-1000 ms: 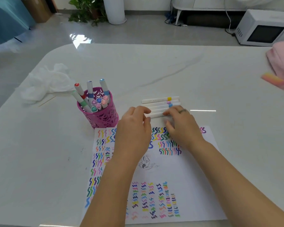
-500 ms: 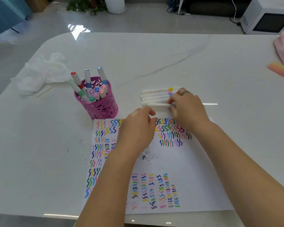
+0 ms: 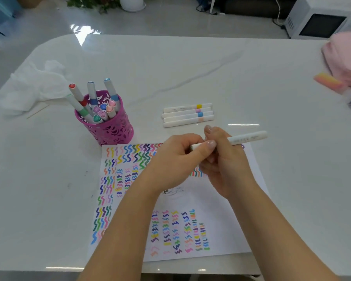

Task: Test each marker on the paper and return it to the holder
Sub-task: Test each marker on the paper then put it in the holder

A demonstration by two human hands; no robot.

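Both hands hold one white marker level above the top of the paper. My right hand grips its barrel, and my left hand pinches its left end between thumb and fingers. Coloured squiggles cover much of the sheet. Several white markers with coloured bands lie side by side on the table behind my hands. A pink cut-out holder stands left of them with several markers upright in it.
A crumpled white tissue lies at the far left with a thin stick beside it. A pink cloth bundle and an orange-pink eraser block sit at the right edge of the white table.
My right hand has lifted one marker off the row on the table and brought it toward me. My left hand has closed on its left end.
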